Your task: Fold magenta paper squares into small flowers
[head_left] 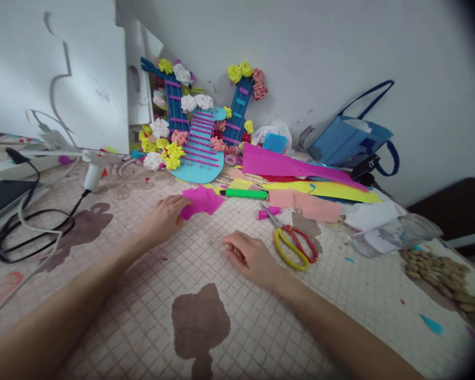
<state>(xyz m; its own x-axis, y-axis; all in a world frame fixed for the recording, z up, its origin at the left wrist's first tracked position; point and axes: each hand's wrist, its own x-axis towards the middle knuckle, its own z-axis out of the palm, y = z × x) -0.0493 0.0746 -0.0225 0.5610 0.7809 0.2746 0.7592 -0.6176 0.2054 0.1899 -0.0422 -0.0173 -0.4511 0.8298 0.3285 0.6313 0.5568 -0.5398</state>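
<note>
Head view: where's the main piece?
Magenta paper (201, 202), lying creased on the table (150, 316), between its middle and the far edge by the wall (309, 42).

Hands?
Left hand (164, 216) at the paper's left side, fingers bent and close together, tips touching it. Pinched or just pressed? Can't tell, undersides hidden. Right hand (257, 258) rests nearer the front, half open, fingers loosely curled, nothing seen in it; palm mostly hidden.

Step?
Handling the paper, I'd judge: either placing or picking up. One frame won't settle which.

Next move calls for what?
If it's a lift, a sure pinch on the near left edge, with the right hand brought across to steady the other side. Thin stuff, likely creases easily.

What's around it?
Green pen-like tool (246, 194) just beside it, toward the right edge of the table. Small magenta scrap (269, 212) at the blades of the scissors (291, 240); their red and yellow handles lie just beyond the right hand, loops toward the near edge. Nothing grips them.

Further out?
Salmon strip (304, 205) and large magenta sheet (293, 163) toward the far edge, paper flowers (172, 155) and turquoise panel (200, 168) back near the wall. Clear jar (399, 235) on its side and almonds (439, 274) near the right edge.
</note>
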